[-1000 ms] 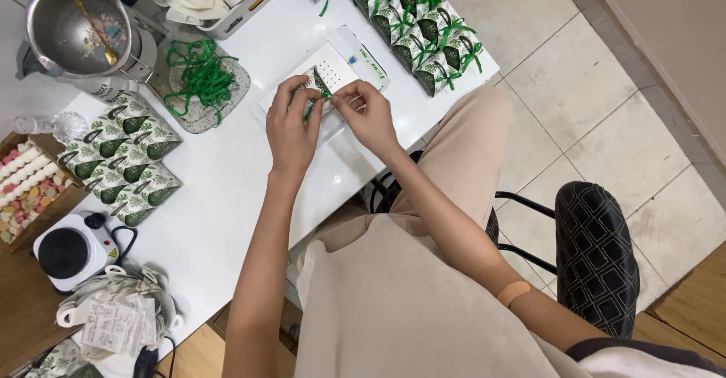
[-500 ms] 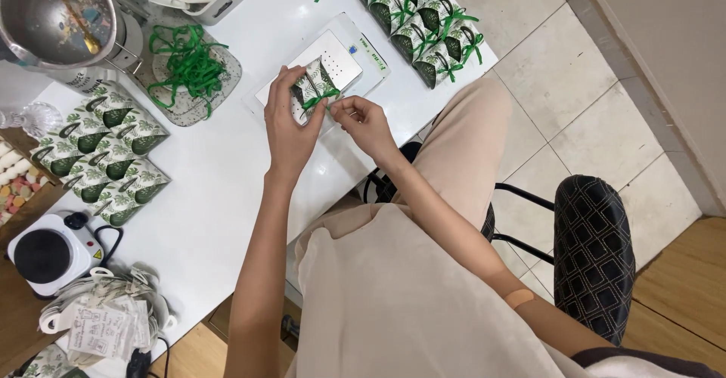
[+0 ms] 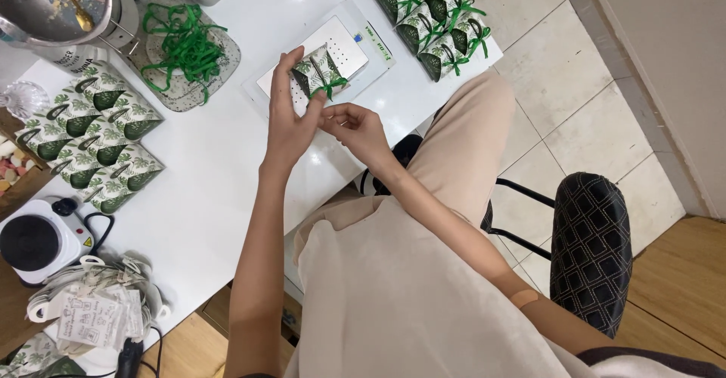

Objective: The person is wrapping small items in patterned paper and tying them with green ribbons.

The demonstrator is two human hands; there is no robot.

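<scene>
**Little leaf-print box, ribbon going on**

So here's where we're at. Our left hand (image 3: pixel 291 125) has its grip clamped on a small leaf-print box (image 3: pixel 318 72), fingers wrapped round its left side and thumb pressing from below, holding it up just above the flat white pad (image 3: pixel 344 45) on the bench (image 3: pixel 219 166). The box sits right at the top of that grip, tilted, with its long axis running up and away from us toward the far right.

Our right hand (image 3: pixel 359 128) is just beside and below the left one, fingertips pinched together on what looks like the loose end of the green ribbon (image 3: pixel 333 85). That ribbon crosses the box's lower right corner, so it lies up and to the left of the right grip, very near. We can't quite tell how much ribbon is actually caught in the pinch, it's too thin to see.

So the left hand is the one on the box, the right is only on the ribbon, and the 2 hands are nearly touching.

Around the grips: a tangle of green ribbons (image 3: pixel 185 45) on a round mat off to the left, a batch of untied boxes (image 3: pixel 91 140) further left, and a row of tied boxes (image 3: pixel 431 15) off to the far right.
</scene>
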